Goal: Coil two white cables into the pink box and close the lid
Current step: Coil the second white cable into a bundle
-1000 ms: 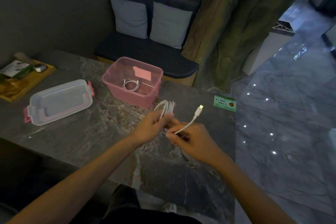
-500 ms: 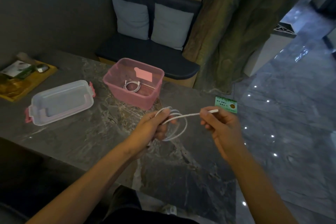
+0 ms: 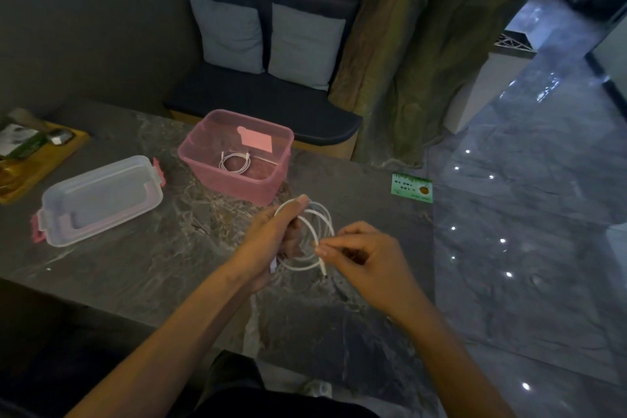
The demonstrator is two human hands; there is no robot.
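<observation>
The pink box (image 3: 217,176) stands open on the dark marble table, and one coiled white cable (image 3: 234,162) lies on its floor. Its clear lid (image 3: 101,198) with pink clips rests upside down to the left. In front of the box my left hand (image 3: 271,239) grips a second white cable (image 3: 317,234) gathered into loops. My right hand (image 3: 364,256) pinches the free end of that cable beside the loops, with the plug pointing down.
A yellow tray (image 3: 37,159) with small items sits at the table's far left. A green card (image 3: 411,187) lies near the right edge of the table (image 3: 152,265). Behind it are a dark bench with two grey cushions (image 3: 264,37) and a tree-like column.
My right hand has brought the cable's free end back from the right to the loops, and the plug now hangs downward. The left hand keeps holding the coil.
</observation>
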